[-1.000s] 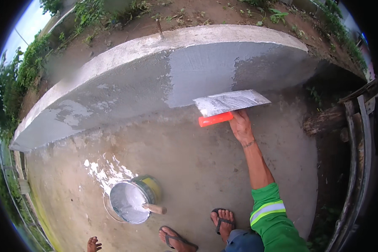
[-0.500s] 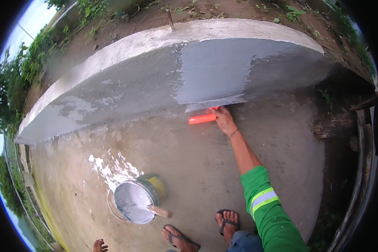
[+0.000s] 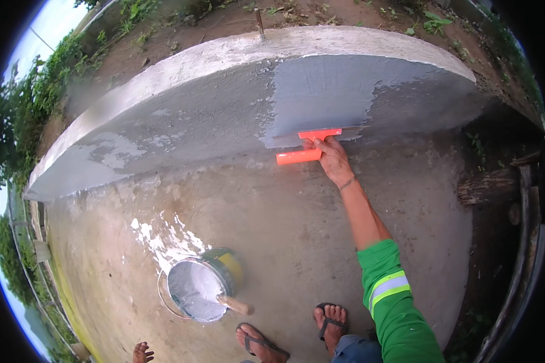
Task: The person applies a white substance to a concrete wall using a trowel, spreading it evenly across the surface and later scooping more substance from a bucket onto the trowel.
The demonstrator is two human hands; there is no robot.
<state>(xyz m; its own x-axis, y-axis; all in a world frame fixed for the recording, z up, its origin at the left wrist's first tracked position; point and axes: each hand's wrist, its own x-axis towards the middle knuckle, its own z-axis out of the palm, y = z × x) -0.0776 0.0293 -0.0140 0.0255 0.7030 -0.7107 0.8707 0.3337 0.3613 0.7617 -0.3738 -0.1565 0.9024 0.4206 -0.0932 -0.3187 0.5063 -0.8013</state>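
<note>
Presently the right hand (image 3: 333, 158) is closed around the orange handle of a plastering trowel (image 3: 312, 145), whose thin blade lies flat against the lower face of the low curved concrete wall (image 3: 224, 115), at the bottom edge of a smooth, wet grey skim patch (image 3: 321, 94). The left hand is not in view. To the left of the patch the wall shows rougher, mottled render. In my judgement, good work here calls for a shallow blade angle, even pressure along the full edge, and overlapping passes that feather into the rough margin so no ridges remain. A bucket of pale slurry (image 3: 197, 284) with a wooden-handled tool (image 3: 235, 304) stands on the concrete floor (image 3: 284, 230) near the sandalled feet, well apart from the trowel.
</note>
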